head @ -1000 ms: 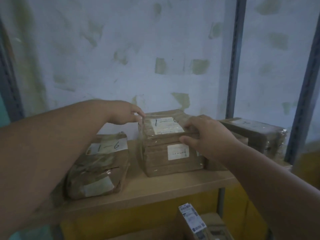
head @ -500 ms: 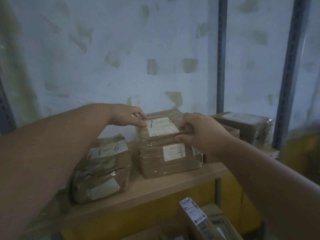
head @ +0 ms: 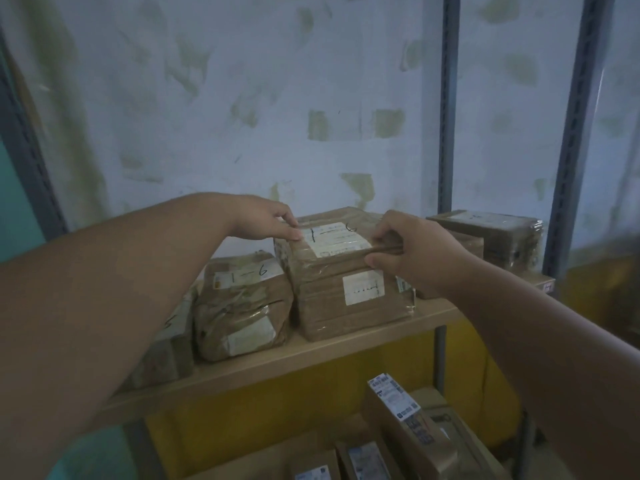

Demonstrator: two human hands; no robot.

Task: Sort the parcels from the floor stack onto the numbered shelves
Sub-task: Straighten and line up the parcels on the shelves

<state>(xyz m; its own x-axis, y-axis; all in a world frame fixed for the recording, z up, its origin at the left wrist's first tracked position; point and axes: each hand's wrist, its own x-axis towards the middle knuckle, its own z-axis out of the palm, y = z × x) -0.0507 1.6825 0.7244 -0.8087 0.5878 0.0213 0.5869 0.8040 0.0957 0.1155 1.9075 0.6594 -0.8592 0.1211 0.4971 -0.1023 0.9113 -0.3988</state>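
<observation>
Between both hands [head: 268, 220] [head: 412, 247], gripped, the top parcel [head: 332, 242] sits stacked.

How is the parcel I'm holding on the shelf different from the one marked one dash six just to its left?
The held parcel sits stacked on another box, gripped by the left hand and right hand; the left parcel lies directly on the shelf, untouched. The held one is flat and crisp-edged; the left one is bulgy and crumpled. Both are brown, taped and marked 1-6.
</observation>
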